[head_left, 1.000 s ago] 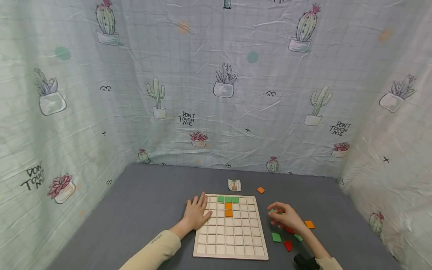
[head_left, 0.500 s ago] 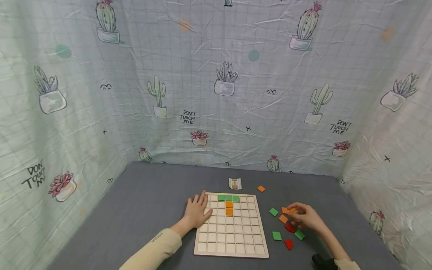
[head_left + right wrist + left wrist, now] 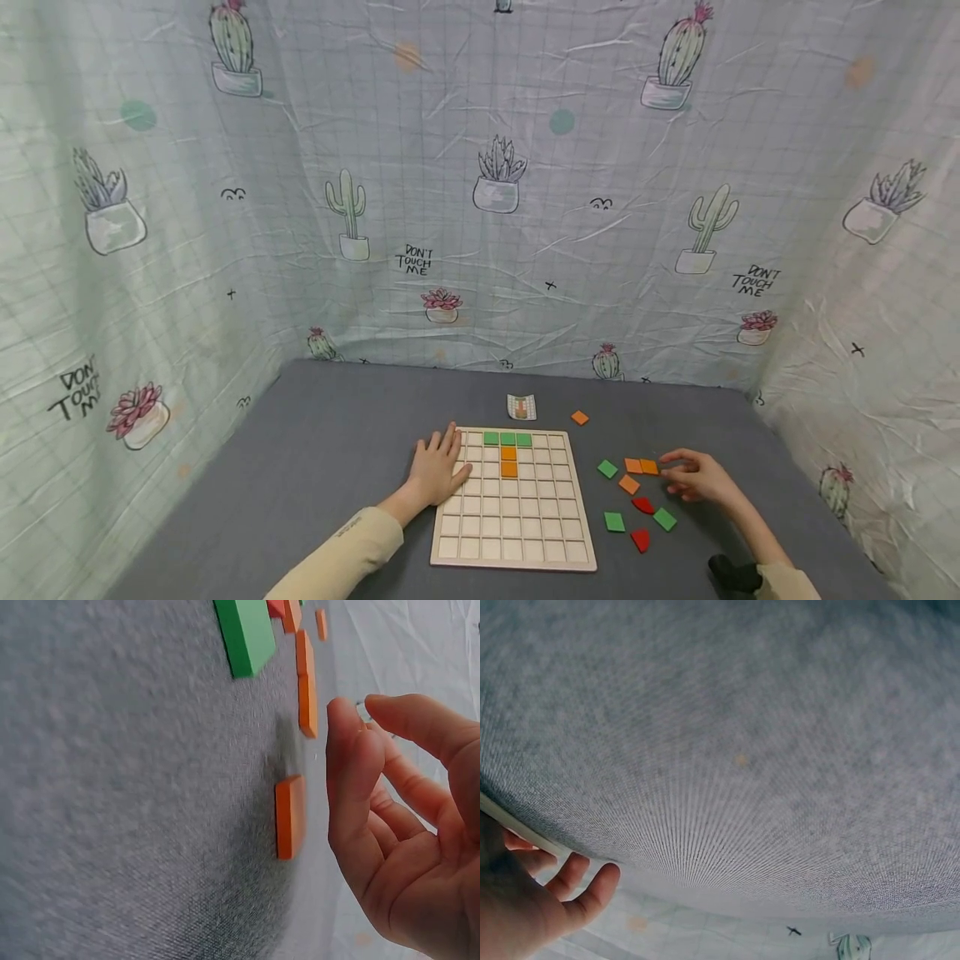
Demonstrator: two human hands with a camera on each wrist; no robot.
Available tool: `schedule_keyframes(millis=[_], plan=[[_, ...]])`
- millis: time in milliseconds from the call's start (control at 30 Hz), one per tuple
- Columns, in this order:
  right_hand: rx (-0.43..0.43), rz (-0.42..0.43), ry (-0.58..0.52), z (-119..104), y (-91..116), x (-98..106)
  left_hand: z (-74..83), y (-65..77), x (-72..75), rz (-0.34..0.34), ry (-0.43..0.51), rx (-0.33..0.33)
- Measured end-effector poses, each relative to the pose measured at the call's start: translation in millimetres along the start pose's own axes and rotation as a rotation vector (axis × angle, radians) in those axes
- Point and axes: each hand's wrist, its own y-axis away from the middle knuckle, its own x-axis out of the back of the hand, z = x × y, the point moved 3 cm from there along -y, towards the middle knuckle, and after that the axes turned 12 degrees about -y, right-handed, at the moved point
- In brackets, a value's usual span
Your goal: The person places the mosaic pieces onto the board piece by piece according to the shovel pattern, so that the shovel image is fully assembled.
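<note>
My left hand [image 3: 433, 469] rests on the upper left edge of a wooden grid board [image 3: 532, 529], fingers spread. In the board's top row sit several green tiles [image 3: 507, 438]; below the middle one is a column of orange tiles [image 3: 509, 462]. To the right, my right hand [image 3: 701, 477] hovers over the table with bent fingers and nothing visible between them. Beneath it, the right wrist view shows a loose orange tile [image 3: 289, 817], hidden by the hand in the head view. Two touching orange tiles [image 3: 641, 467] lie just left of its fingertips.
Loose green tiles [image 3: 615, 522], red pieces [image 3: 641, 540] and another orange tile [image 3: 628, 484] lie right of the board. A lone orange tile [image 3: 580, 417] and a small patterned card [image 3: 521, 407] lie behind it. A cactus-print curtain [image 3: 450, 167] surrounds the grey table [image 3: 300, 467].
My right hand has moved rightward from beside the board, across the loose tiles, uncovering green and orange ones. The left hand and the tiles on the board stay put.
</note>
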Motion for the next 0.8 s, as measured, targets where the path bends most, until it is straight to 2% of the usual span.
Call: schedule_keyframes(millis=[267,500,800], plan=[[-0.046,0.001,0.01,8,-7,8,0.7,-0.2,-5.4,-0.005,0.027,0.003],[-0.035,-0.06,0.053,12,-19,11,-0.1,-0.3,-4.5,-0.006,0.044,0.005],[-0.063,-0.084,0.065,8,-28,8,-0.4,-1.2,-4.2,-0.012,0.059,0.006]])
